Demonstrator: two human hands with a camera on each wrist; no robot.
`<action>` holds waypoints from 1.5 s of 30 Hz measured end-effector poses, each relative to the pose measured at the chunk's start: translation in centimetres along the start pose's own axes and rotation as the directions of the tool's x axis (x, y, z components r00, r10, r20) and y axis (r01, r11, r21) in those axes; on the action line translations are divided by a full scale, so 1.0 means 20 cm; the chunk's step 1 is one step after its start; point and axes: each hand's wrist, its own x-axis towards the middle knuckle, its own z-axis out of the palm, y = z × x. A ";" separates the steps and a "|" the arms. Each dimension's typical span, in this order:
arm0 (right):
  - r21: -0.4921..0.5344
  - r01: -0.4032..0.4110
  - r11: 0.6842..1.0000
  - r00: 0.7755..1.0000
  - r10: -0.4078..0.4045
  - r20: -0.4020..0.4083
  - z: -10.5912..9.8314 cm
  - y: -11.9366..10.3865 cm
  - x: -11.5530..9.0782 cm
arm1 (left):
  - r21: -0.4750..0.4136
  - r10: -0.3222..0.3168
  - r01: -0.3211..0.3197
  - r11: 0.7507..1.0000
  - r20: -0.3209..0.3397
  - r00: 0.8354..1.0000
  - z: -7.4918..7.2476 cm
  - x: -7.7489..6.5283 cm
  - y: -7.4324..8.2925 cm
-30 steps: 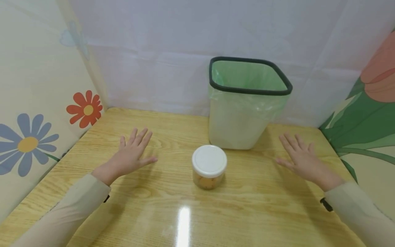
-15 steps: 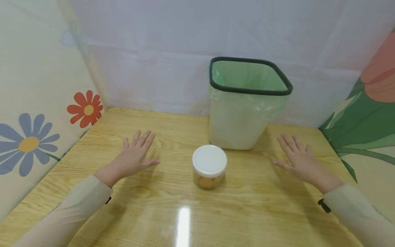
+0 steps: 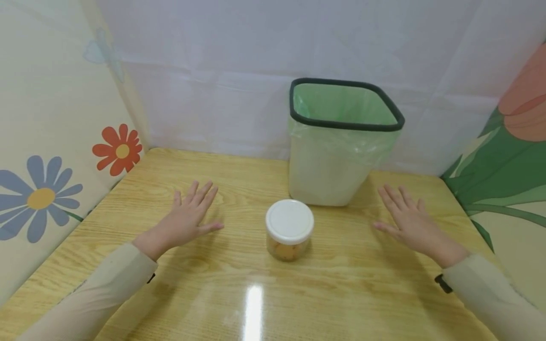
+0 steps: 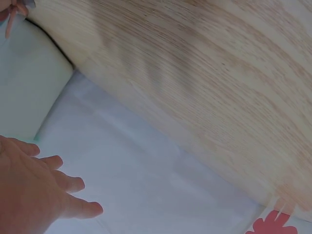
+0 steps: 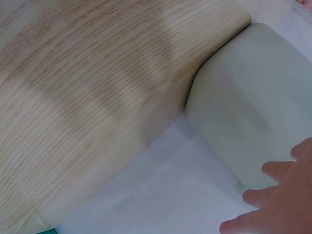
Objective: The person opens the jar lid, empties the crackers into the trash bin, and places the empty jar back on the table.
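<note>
Wooden tabletop [image 3: 341,293], plain white-lidded jar [image 3: 289,231]

The lidded jar [image 3: 289,230] between the left hand [image 3: 181,222] and the right hand [image 3: 414,227] has orange contents [image 3: 286,251] too indistinct to identify. Left and ahead of the right hand, the bottom inside the lined bin [image 3: 326,170] is hidden. Behind both hands, the sleeves [image 3: 91,293] run off the head view.

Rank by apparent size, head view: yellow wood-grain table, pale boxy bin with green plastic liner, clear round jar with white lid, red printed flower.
1. Table
2. Bin
3. Jar and flower: similar spans, so not ranked.
</note>
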 end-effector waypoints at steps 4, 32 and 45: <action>0.004 0.012 1.000 1.000 -0.012 -0.002 0.01 -0.02 0.01 | -0.003 0.005 -0.005 1.000 0.001 1.000 0.01 0.00 0.00; 0.010 0.048 0.999 0.999 -0.048 -0.004 0.04 -0.13 0.03 | -0.010 0.043 -0.043 0.999 0.013 0.999 0.04 0.01 0.07; -0.004 0.073 0.997 0.997 -0.073 -0.025 0.07 -0.16 0.04 | -0.013 0.044 -0.044 0.999 0.033 0.998 0.07 0.02 0.10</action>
